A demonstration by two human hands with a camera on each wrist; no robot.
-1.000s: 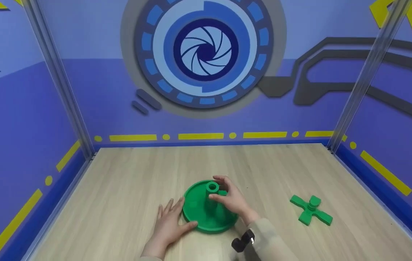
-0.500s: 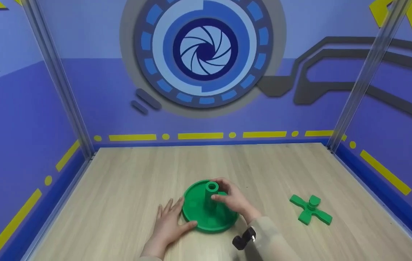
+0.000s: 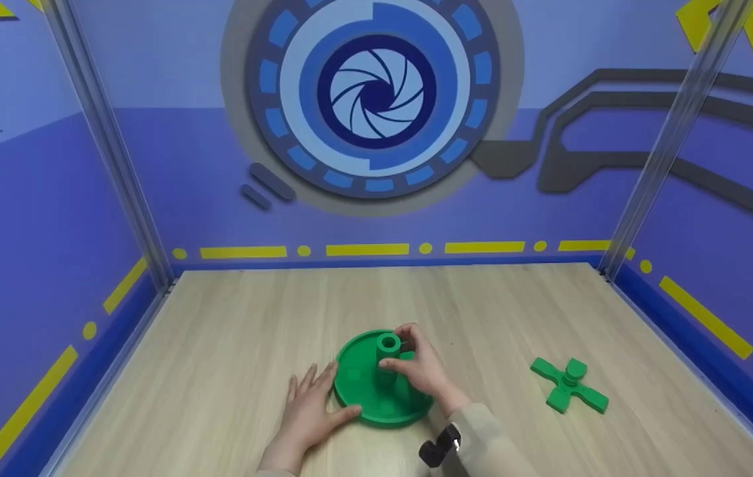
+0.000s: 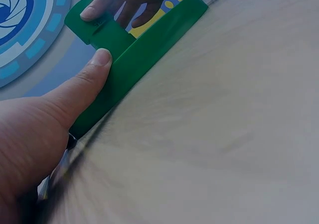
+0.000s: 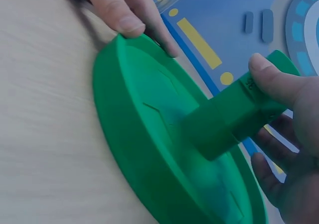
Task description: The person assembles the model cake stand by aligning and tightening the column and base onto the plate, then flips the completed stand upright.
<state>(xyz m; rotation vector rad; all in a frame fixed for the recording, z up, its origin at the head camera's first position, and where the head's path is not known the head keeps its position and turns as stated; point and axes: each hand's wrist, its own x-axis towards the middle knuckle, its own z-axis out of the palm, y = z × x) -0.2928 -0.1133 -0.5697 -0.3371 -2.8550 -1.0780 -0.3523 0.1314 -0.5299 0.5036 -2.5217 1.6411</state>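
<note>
A round green tray (image 3: 356,397) with a raised rim lies on the table, and a hollow green post (image 3: 386,361) stands upright inside it. My left hand (image 3: 306,414) rests against the tray's left and front rim, fingers and thumb spread and fairly straight. In the left wrist view its thumb (image 4: 84,87) touches the rim (image 4: 112,87). My right hand (image 3: 424,368) pinches the post near its top, thumb in front and fingers round the far side. The right wrist view shows that thumb on the post (image 5: 224,114); whether every finger touches it I cannot tell.
A green four-armed piece (image 3: 570,383) with a short round stub lies on the table (image 3: 250,318) to the right of the tray. Blue panels with yellow marks (image 3: 367,250) and metal corner posts (image 3: 674,126) border the table at the back and sides.
My right hand has shifted and turned slightly at the post, its thumb moving a little left across the post's front. The left hand and the tray look unchanged.
</note>
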